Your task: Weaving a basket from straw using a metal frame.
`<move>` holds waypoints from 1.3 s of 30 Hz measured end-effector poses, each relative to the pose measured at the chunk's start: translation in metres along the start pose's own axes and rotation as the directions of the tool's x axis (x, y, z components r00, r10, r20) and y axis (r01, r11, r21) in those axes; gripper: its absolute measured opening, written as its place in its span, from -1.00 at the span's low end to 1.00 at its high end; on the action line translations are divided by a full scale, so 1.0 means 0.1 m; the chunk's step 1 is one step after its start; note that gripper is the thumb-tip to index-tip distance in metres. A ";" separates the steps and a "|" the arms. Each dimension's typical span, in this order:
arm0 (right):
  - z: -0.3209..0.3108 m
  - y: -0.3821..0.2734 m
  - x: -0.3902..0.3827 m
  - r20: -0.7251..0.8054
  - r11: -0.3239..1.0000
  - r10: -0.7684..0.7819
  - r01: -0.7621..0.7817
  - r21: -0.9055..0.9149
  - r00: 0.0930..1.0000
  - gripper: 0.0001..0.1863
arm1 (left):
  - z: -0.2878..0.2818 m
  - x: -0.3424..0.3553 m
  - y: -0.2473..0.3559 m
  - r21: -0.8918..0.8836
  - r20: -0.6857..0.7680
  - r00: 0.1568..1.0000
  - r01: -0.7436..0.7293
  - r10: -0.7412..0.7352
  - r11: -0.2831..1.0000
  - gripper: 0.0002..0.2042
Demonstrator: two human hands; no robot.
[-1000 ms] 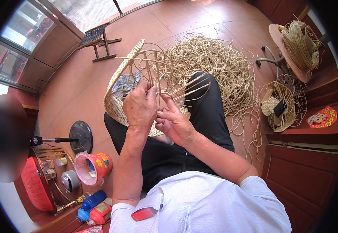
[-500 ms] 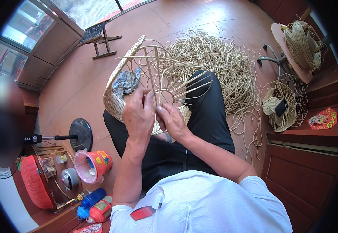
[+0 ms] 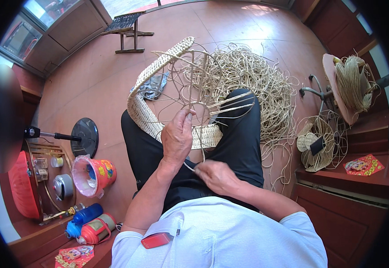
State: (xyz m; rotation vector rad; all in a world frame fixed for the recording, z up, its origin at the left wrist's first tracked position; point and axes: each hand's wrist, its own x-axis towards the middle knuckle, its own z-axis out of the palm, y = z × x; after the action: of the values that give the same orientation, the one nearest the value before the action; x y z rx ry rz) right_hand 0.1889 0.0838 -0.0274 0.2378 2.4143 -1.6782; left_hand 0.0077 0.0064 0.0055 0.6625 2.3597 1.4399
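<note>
A partly woven basket with a curved band of straw-coloured weave and bare frame loops stands between my knees. My left hand is closed on its frame, thumb and fingers pinched near the middle of the bare rods. A pale cord runs down from the frame to my right hand, which is over my lap with its fingers closed on the cord. That hand is slightly blurred. Several loose cord ends stick out from the frame over my right knee.
A big heap of loose cord lies on the floor beyond my right knee. At right are a swivel stool with coiled cord and another basket. At left stand a pink bucket, a fan base and flasks.
My right hand has drawn away from the left, down toward my lap, pulling the cord taut. My left hand stays at the frame. The whole view has shifted a little.
</note>
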 end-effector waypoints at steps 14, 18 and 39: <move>-0.99 -0.32 1.02 -0.362 0.507 -0.816 0.257 -0.823 0.451 -0.66 | -0.06 -0.01 -0.07 0.468 0.029 0.952 -0.282 0.304 0.838 -0.83; -1.00 -0.30 1.06 -0.311 0.444 -0.849 0.258 -0.858 0.427 -0.64 | -0.08 -0.02 -0.04 0.460 0.029 0.942 -0.309 0.333 0.833 -0.86; -0.96 -0.44 1.25 -0.423 0.513 -0.792 0.104 -0.852 0.441 -0.83 | -2.09 -0.99 1.10 -0.594 0.002 0.853 -0.419 0.522 0.686 -0.70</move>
State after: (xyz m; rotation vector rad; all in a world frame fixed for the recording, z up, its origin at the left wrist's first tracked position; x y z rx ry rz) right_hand 0.0505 0.1613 0.0145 0.1217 3.9849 -0.4356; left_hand 0.0171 -0.1602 0.2003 1.2086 1.5185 2.0822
